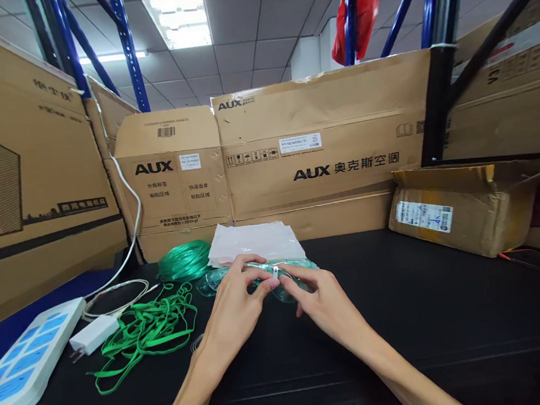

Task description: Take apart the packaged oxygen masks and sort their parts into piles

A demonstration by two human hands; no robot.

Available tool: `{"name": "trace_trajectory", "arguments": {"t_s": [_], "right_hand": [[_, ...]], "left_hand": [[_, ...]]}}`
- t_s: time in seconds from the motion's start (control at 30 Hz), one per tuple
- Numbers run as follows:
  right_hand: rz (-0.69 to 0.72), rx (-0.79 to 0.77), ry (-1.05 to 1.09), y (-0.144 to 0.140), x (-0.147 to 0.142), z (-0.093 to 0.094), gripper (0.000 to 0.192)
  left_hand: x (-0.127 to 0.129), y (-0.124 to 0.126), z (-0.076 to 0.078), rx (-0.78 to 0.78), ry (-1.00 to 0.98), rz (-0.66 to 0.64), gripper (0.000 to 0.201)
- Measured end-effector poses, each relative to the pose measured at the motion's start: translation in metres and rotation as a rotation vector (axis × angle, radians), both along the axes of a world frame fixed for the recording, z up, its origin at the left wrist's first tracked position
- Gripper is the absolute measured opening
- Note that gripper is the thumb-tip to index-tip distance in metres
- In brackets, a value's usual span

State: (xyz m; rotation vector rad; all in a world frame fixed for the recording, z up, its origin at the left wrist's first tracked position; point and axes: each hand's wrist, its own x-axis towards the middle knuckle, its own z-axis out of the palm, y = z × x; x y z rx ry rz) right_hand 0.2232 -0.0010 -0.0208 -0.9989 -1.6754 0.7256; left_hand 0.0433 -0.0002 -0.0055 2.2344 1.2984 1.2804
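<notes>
Both hands meet near the middle of the black table. My left hand (240, 294) is closed, its thumb and fingers pinching a small white piece (275, 272) too small to name. From the other side, my right hand (324, 296) also pinches close around that piece, fingertips almost touching those of the left. Beneath and behind the fingers lies clear, green-tinted plastic (286, 295), partly hidden by the hands. A white packet or stack of sheets (255, 242) lies just beyond it. To its left sits a coil of shiny green cord (184, 261).
A tangle of flat green string (146, 332) lies left, beside a white charger (94, 334) with its cable and a white power strip (31, 353). Cardboard boxes (319, 121) wall the back of the black table (405, 317). An open carton (462, 209) stands at right.
</notes>
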Motion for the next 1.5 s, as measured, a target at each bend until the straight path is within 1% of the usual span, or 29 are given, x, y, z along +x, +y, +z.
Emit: {"name": "trace_trajectory", "arguments": {"t_s": [0.2, 0.37, 0.5, 0.63, 0.73, 0.77, 0.83, 0.93, 1.07, 1.17, 1.3, 1.5], "right_hand": [[-0.010, 0.013, -0.086, -0.003, 0.004, 0.005, 0.042], [-0.046, 0.060, -0.108, -0.005, 0.000, 0.005, 0.040], [-0.064, 0.030, -0.107, -0.010, -0.003, 0.009, 0.040], [-0.077, 0.009, -0.168, -0.011, 0.002, 0.016, 0.037], [-0.004, -0.027, -0.196, -0.009, 0.008, 0.017, 0.036], [0.027, -0.036, -0.202, -0.009, 0.011, 0.017, 0.036], [0.068, -0.046, -0.213, -0.008, 0.014, 0.018, 0.036], [0.113, -0.078, -0.211, -0.009, 0.017, 0.021, 0.039], [0.134, -0.093, -0.152, -0.009, 0.020, 0.024, 0.043], [0.137, -0.090, -0.111, -0.005, 0.023, 0.023, 0.045], [0.183, -0.099, -0.109, -0.003, 0.028, 0.023, 0.043], [0.268, -0.097, -0.132, -0.008, 0.035, 0.030, 0.038]], "left_hand": [[0.005, -0.001, -0.001, 0.055, -0.005, 0.012, 0.017], [0.006, 0.002, -0.004, 0.073, 0.002, 0.019, 0.018], [0.005, 0.002, -0.004, 0.072, -0.001, -0.010, 0.020], [0.004, 0.001, -0.003, 0.062, 0.026, -0.045, 0.018], [0.002, 0.001, -0.002, 0.076, 0.020, -0.057, 0.013], [0.002, 0.001, -0.001, 0.090, 0.014, -0.068, 0.014], [0.001, 0.000, 0.001, 0.131, 0.021, -0.110, 0.018], [-0.002, -0.001, 0.005, 0.166, 0.073, -0.180, 0.017], [-0.007, -0.005, 0.008, 0.165, 0.127, -0.216, 0.017], [-0.010, -0.007, 0.008, 0.159, 0.167, -0.240, 0.027], [-0.012, -0.004, 0.006, 0.140, 0.171, -0.221, 0.033], [-0.013, -0.003, 0.007, 0.098, 0.165, -0.170, 0.030]]}}
